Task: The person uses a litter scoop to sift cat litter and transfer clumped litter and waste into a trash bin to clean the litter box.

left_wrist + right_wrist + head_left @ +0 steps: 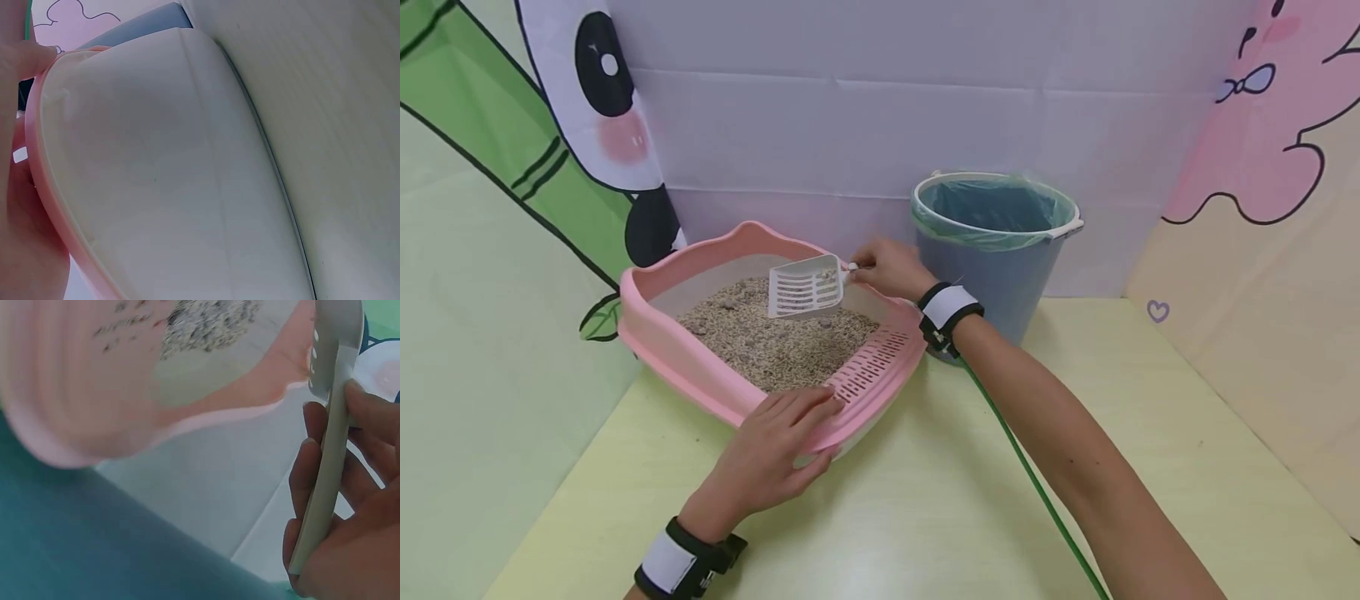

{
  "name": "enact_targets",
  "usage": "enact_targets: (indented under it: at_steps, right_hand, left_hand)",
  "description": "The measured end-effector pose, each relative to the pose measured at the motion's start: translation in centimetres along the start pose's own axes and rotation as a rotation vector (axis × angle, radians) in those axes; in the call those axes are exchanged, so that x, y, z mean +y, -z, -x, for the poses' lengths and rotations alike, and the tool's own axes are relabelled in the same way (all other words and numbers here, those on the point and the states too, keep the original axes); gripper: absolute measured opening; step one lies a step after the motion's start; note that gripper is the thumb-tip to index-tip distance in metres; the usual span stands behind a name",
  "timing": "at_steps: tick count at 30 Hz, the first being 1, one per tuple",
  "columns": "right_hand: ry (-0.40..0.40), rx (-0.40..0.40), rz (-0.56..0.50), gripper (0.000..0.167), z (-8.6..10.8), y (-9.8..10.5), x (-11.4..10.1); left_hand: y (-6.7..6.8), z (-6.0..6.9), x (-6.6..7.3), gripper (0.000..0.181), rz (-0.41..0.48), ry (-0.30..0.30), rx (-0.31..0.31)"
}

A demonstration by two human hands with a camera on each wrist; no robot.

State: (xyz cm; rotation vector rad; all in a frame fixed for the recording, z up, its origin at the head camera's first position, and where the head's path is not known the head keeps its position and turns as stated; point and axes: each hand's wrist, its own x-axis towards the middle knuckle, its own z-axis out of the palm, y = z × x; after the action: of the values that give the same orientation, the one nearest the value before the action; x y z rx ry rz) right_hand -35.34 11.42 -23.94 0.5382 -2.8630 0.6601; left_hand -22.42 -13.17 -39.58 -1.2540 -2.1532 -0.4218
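Note:
A pink-rimmed litter box with a pale base holds grainy litter. My left hand holds its near rim, fingers over the top and thumb against the outer side. The left wrist view shows mostly the box's pale outer wall. My right hand grips a white slotted litter scoop, held over the far side of the litter. A few light bits lie in the scoop near its handle. In the right wrist view, fingers and thumb wrap the scoop's handle.
Right behind the box stands a blue-grey bin lined with a thin green bag. A green cord runs from the right wristband across the pale yellow tabletop. Printed cloth walls enclose the back and sides.

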Motion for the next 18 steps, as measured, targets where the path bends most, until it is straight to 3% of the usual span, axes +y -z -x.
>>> enact_targets:
  at_steps: [8,18]
  right_hand:
    - [-0.052,-0.025,0.136,0.017,1.3,0.7,1.3]
    - [-0.021,-0.032,0.098,0.019,1.8,1.0,1.6]
  left_hand:
    - [0.0,0.0,-0.1,0.053,-0.003,-0.014,0.022]
    - [-0.1,0.0,-0.1,0.053,-0.004,-0.025,0.046]
